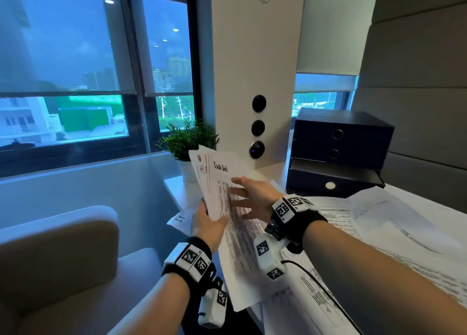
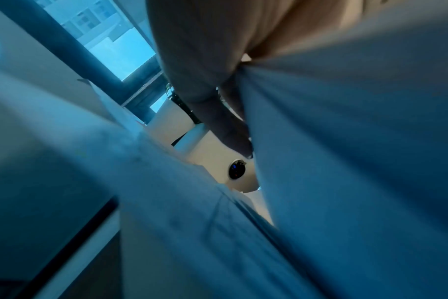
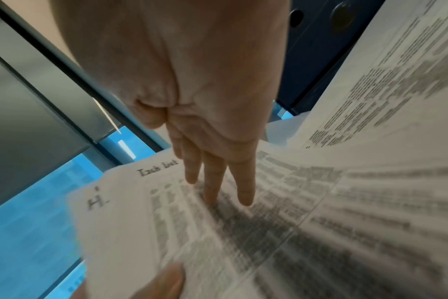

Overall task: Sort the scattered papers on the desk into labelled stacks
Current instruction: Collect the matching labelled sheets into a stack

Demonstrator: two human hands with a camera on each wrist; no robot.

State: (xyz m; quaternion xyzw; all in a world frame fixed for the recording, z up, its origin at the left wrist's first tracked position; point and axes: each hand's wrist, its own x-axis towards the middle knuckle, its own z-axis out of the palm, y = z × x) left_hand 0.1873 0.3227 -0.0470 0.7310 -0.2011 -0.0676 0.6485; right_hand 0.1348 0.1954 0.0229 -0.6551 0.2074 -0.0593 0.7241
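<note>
My left hand (image 1: 205, 214) holds a fanned bundle of printed papers (image 1: 212, 180) upright over the desk's left end, thumb on the front. The top sheet (image 3: 166, 212) is headed "Task list". My right hand (image 1: 241, 195) lies flat on that sheet, its fingers (image 3: 215, 188) straight and spread. In the right wrist view my left thumb (image 3: 164, 283) presses the bundle's lower edge. The left wrist view is blurred and shows the back of the papers (image 2: 345, 182) with a finger (image 2: 218, 121) behind them. More printed sheets (image 1: 379, 223) lie scattered over the desk (image 1: 429, 203) to the right.
A dark blue drawer box (image 1: 338, 152) stands at the back of the desk, its lowest drawer slightly pulled out. A potted plant (image 1: 188, 140) stands behind the held papers, beside a white pillar (image 1: 252, 56). An upholstered chair (image 1: 58, 259) is at lower left. Windows run along the left.
</note>
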